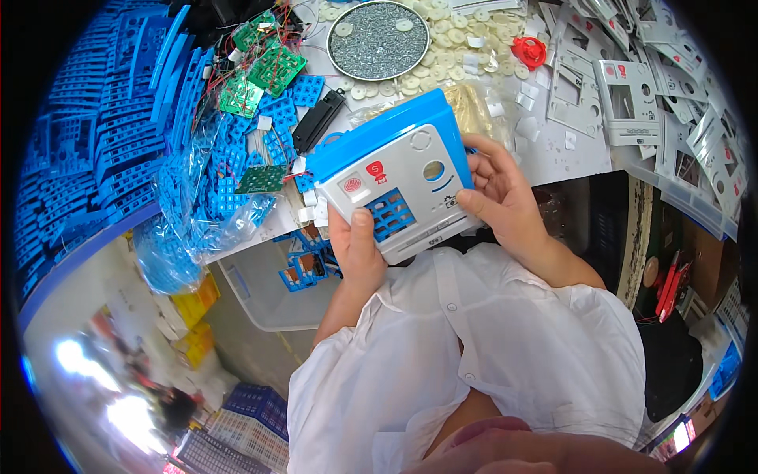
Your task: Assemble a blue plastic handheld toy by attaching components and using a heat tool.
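Both my hands hold a blue plastic housing (387,134) with a white faceplate (425,201) on its front, tilted above the table's near edge. My left hand (359,249) grips its lower left corner, thumb on the faceplate beside the cut-out window. Blue grid-like openings show through that window. My right hand (505,197) holds the right edge, thumb on the front and fingers curled behind. A green circuit board (262,179) lies just left of the housing, with thin wires near it. The back of the housing is hidden.
Stacked blue panels (103,150) fill the left side. Green circuit boards (276,69), blue keypads (308,91) and a black box (318,120) lie nearby. Behind stand a round tin of screws (379,39) and pale discs (450,35). White faceplates (629,103) pile up right; a clear bin (268,304) sits below.
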A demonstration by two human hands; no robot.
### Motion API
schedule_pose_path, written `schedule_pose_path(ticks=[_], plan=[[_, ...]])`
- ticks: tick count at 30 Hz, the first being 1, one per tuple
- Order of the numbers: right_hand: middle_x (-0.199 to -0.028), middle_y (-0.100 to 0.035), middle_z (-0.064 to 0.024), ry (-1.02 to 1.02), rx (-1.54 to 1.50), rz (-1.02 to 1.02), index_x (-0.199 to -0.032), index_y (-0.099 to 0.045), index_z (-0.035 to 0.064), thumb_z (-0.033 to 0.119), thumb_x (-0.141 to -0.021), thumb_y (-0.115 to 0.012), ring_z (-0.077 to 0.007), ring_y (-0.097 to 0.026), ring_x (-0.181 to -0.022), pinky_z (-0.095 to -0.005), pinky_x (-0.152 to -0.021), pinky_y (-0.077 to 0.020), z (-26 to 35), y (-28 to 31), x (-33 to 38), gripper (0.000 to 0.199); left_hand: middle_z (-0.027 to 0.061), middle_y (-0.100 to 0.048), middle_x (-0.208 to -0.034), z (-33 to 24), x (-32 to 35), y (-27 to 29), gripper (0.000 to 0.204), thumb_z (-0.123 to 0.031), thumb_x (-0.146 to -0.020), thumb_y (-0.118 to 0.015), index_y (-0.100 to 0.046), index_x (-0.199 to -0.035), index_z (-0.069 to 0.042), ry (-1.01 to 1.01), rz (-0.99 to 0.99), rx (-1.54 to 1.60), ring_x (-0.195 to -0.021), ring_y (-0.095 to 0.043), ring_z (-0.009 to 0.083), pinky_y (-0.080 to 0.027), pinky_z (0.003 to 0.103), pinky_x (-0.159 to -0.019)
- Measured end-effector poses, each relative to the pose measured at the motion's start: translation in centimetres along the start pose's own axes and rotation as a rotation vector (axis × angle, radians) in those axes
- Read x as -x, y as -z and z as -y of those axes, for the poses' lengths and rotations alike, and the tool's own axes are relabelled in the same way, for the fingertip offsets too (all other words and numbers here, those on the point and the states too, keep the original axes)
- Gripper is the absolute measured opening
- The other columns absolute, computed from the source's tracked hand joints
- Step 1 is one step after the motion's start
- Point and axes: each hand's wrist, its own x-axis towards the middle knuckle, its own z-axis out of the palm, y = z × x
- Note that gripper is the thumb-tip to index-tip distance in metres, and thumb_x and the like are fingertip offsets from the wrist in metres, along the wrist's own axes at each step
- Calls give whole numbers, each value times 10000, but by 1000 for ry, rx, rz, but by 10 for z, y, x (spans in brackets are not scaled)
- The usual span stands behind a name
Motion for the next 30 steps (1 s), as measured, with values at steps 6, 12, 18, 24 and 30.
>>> schedule_pose_path(ticks=[6,12,18,24,30], plan=[[-1288,-619,-124,-114,71,114,-1428,-451,-21,-44,-927,-682,-165,-611,-1191,-317,-1002,-521,9,7,-6,551,138,-639,-1284,-16,-10,-1,485,-356,-1079,-512,-447,-1423,-19,166,48,64,-1110,-679,218,-574,381,-934],[-1260,-672,-155,-160,234,196,-1423,-435,-13,-40,-895,-730,-188,-655,-1152,-337,-993,-537,36,2,-15,606,116,-702,-1141,-27,-26,-5,390,-310,-1098,-477,-544,-1319,4,121,6,-22,-969,-717,188,-592,322,-827],[-1152,-726,-189,-97,246,221,-1369,-443,-19,-22,-918,-712,-163,-703,-1022,-294,-872,-582,43,9,-29,525,104,-683,-1062,-33,-43,-20,348,-242,-1078,-488,-509,-1343,-18,65,41,-58,-790,-676,135,-560,272,-632],[-1217,-702,-199,-85,215,194,-1474,-378,-8,30,-879,-776,-215,-692,-1090,-322,-922,-560,36,23,-39,717,79,-677,-1040,-38,-26,1,316,-161,-1069,-496,-506,-1335,10,138,259,-353,-606,-526,44,-426,195,-504],[-1329,-634,-219,-54,212,277,-1574,-259,39,-30,-836,-787,-244,-665,-1168,-337,-961,-553,33,20,-30,910,29,-653,-930,-31,-27,4,255,-177,-1079,-498,-531,-1277,-21,165,193,-214,-556,-437,15,-335,179,-466]])
